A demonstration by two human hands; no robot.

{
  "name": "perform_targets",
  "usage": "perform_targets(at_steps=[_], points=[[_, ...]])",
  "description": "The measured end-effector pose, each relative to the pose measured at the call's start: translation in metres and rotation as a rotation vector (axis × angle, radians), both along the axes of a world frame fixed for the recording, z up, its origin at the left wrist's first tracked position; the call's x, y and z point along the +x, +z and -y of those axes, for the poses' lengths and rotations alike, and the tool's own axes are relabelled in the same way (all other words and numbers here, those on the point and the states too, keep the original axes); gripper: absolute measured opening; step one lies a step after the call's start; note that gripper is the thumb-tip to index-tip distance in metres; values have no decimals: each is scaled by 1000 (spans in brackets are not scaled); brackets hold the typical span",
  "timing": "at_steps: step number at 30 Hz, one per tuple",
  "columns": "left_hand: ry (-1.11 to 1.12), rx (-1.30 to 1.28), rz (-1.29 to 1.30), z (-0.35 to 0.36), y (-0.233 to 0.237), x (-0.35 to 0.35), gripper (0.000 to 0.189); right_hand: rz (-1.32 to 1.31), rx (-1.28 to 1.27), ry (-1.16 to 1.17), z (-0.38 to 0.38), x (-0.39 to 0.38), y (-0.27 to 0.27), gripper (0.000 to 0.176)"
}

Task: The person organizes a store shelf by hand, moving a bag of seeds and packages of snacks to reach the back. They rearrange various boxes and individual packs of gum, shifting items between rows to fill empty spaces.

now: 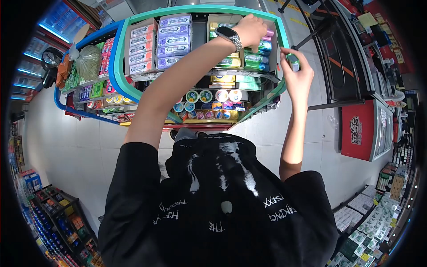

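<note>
My left hand (252, 32), with a dark watch (227, 33) on its wrist, reaches over the top tray of a gum display. Its fingers are apart and curve down over the green and yellow gum packs; the fingertips are partly hidden. Beneath and beside it lie green Doublemint gum packs (256, 62) and a pink pack (269, 33). My right hand (299, 73) is raised just outside the display's right edge, its fingers closed around a small green gum pack (293, 61). To the left stand boxes of purple Doublemint packs (174, 40) and peach-coloured Doublemint packs (141, 48).
A teal frame (204, 9) rims the display, with round tubs (205, 96) on lower shelves. A blue-framed rack (116, 66) adjoins it on the left. Metal rails (320, 106) and a red freezer (358, 129) stand right. Stocked shelves (66, 218) are at lower left.
</note>
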State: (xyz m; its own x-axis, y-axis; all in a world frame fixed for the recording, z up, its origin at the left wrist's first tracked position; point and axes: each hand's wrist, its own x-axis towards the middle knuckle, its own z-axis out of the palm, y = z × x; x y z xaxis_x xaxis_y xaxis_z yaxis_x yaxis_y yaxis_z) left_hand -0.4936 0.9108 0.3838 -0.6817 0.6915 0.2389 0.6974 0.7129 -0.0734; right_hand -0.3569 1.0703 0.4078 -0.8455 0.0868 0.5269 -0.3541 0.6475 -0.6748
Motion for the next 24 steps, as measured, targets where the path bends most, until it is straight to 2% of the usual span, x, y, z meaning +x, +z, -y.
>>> perform_targets(at_steps=[5,8,11,15,24], points=[[41,-41,127,-11,2,-2,74,92,-170,-25,-2,48,-24,17],[50,73,-21,-13,-8,0,67,188,-228,-47,-7,70,-38,16],[91,138,-76,-16,-22,-4,62,199,-219,-65,-15,86,-54,16],[102,118,46,-14,-8,-5,58,272,-259,-91,-20,98,-63,17],[44,82,-1,-14,-5,-2,50,283,-293,-39,-20,109,-78,18]])
